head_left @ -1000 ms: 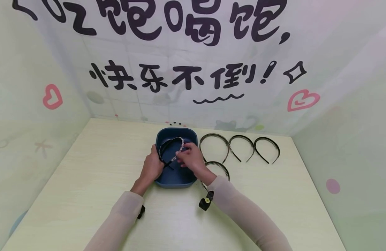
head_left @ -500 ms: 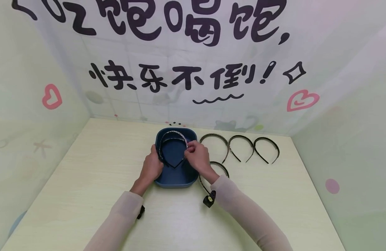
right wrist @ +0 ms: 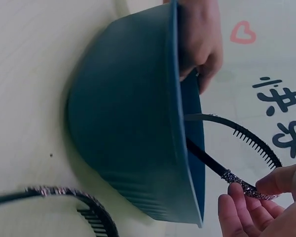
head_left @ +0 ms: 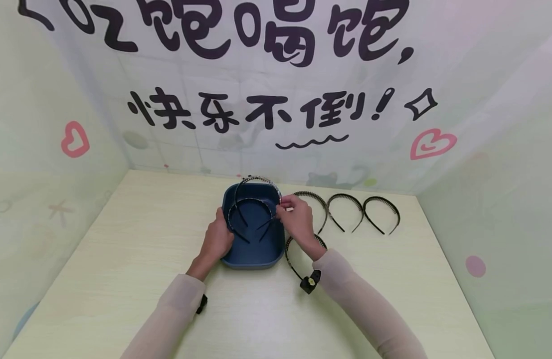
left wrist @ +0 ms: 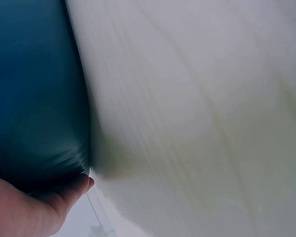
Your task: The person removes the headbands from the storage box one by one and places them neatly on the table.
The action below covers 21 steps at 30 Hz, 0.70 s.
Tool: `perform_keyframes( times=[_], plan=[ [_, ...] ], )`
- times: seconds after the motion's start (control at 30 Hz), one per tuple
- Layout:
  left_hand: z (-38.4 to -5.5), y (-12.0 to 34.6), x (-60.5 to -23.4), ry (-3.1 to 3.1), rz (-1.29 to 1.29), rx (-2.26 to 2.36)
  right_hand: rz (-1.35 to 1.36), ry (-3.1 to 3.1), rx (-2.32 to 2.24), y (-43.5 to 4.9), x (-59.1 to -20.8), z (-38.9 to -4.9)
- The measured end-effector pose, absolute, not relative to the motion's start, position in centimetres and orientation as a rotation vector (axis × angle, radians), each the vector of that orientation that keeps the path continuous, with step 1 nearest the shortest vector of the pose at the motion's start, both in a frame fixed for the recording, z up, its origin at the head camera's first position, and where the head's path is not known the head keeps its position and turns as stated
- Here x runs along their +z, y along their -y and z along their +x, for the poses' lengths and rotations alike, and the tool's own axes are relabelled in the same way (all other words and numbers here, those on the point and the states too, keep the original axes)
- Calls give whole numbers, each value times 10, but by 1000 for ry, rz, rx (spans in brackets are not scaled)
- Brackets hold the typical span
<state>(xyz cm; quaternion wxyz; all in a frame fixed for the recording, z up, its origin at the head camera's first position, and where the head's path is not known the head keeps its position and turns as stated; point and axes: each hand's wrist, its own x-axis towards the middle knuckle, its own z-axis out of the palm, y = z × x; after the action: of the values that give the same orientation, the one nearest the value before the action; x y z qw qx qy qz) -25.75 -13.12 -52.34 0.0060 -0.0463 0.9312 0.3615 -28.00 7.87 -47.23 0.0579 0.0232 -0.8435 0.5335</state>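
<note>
A dark blue basin (head_left: 253,260) stands on the table, and my left hand (head_left: 216,238) grips its left rim. In the left wrist view, part of that hand (left wrist: 34,210) lies against the basin's outer wall. My right hand (head_left: 297,219) pinches one side of a black toothed headband (head_left: 258,178) with a glittery band, raised over the basin. In the right wrist view, thumb and fingers close on its glittery stretch (right wrist: 232,177), while its ends point down past the basin rim. A second headband (head_left: 250,199) lies inside the basin.
Right of the basin, three toothed headbands (head_left: 345,195) lie in a row along the back of the table (head_left: 136,249). Another headband (head_left: 288,257) lies nearer, partly under my right wrist. Printed walls stand behind and at both sides.
My right hand has lifted the glittery headband from inside the basin, moving up and right and turning it with its ends downward. The left hand stays on the rim.
</note>
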Motion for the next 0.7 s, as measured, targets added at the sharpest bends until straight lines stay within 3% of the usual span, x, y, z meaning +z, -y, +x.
perform_keyframes(
  times=[0.27,0.7],
  plan=[
    [-257,130,-523,-2912,-136,1146,12,2428,1820,-107,-455,-284],
    [-257,130,-523,-2898,-135,1147,39,2546,1746,-162,-447,-282]
  ],
)
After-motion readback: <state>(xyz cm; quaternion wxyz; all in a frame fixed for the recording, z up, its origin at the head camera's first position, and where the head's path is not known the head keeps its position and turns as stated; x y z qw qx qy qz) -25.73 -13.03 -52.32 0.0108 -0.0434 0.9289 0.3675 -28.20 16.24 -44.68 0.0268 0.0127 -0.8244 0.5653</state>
